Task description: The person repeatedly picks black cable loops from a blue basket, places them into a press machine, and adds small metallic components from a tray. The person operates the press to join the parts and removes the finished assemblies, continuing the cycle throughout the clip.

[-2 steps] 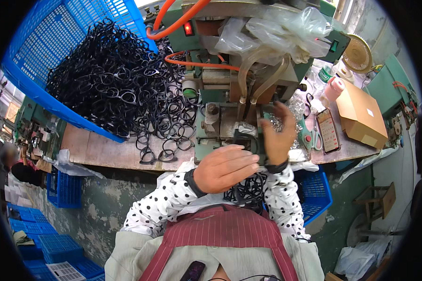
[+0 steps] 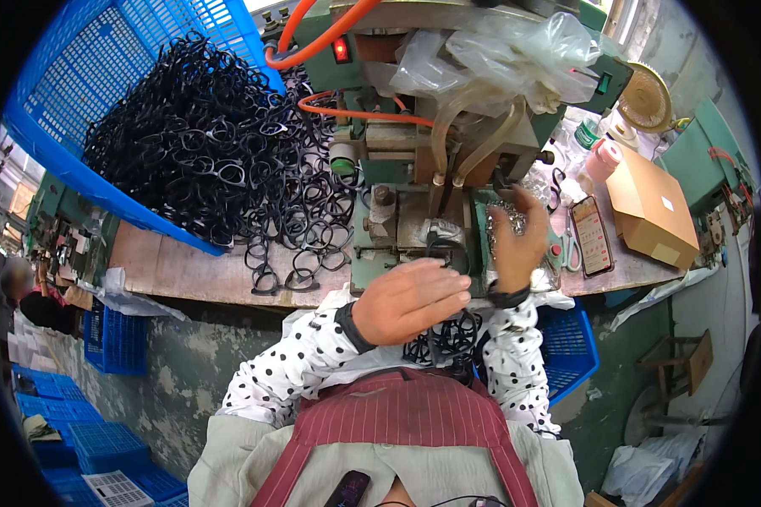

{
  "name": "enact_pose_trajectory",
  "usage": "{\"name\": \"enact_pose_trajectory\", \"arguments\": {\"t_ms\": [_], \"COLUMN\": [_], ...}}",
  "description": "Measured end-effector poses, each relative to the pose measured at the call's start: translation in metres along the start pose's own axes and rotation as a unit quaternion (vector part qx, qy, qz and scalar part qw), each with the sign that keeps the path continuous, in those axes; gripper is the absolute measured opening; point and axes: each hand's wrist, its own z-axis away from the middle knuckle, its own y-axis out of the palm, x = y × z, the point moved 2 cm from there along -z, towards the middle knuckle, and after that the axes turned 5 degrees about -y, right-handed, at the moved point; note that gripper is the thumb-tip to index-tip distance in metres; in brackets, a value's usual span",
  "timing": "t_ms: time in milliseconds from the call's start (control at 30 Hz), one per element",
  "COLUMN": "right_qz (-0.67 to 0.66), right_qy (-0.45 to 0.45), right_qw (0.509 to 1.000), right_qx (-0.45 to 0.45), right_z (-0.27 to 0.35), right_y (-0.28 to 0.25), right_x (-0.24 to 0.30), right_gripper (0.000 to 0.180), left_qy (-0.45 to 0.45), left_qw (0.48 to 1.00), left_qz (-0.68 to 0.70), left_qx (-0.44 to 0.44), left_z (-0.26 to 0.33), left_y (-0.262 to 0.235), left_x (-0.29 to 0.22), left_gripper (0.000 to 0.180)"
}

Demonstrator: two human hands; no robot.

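Crates first: a big blue crate (image 2: 101,93) at your upper left spills a heap of black frames (image 2: 203,160) onto the wooden bench (image 2: 177,270). Ahead of you stands the green machine (image 2: 414,169), with orange hoses and a plastic sheet on top. Your left hand (image 2: 410,300) hovers palm down, fingers pressed together, touching a black frame (image 2: 440,253) at the machine's front edge. Your right hand (image 2: 516,241) is raised beside it, fingers loosely curled; whether they pinch anything, you cannot tell.

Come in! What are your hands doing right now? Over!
Left hand holding a black eyeglass frame at the green machine. Right hand raised, fingers curled over small metal parts. Nothing blocking.
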Motion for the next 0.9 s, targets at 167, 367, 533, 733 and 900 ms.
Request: {"name": "enact_pose_trajectory", "arguments": {"t_ms": [167,367,533,733,900], "right_qz": [0.116,0.304,0.177,0.158,0.02], "right_qy": [0.127,0.005,0.034,0.039,0.097], "right_qw": [0.973,0.924,0.974,0.975,0.993], "right_qx": [0.153,0.233,0.139,0.151,0.059], "right_z": [0.008,0.032,0.029,0.032,0.036], "right_y": [-0.053,-0.043,-0.037,-0.033,-0.036], "right_x": [-0.095,-0.08,-0.097,-0.095,-0.102], "right_gripper": [0.03,0.018,0.013,0.012,0.009], "left_qy": [0.005,-0.004,-0.011,-0.052,-0.307], "left_qw": [1.0,1.0,0.999,0.984,0.852], "left_qz": [0.008,0.005,0.023,-0.163,-0.41], "left_qx": [0.028,0.028,0.036,-0.053,-0.109], "left_z": [-0.001,0.004,0.003,0.028,0.103], "left_y": [0.005,0.004,0.008,-0.026,-0.076], "left_x": [0.012,0.012,0.012,0.024,0.118], "left_gripper": [0.043,0.044,0.045,0.034,0.031]}}
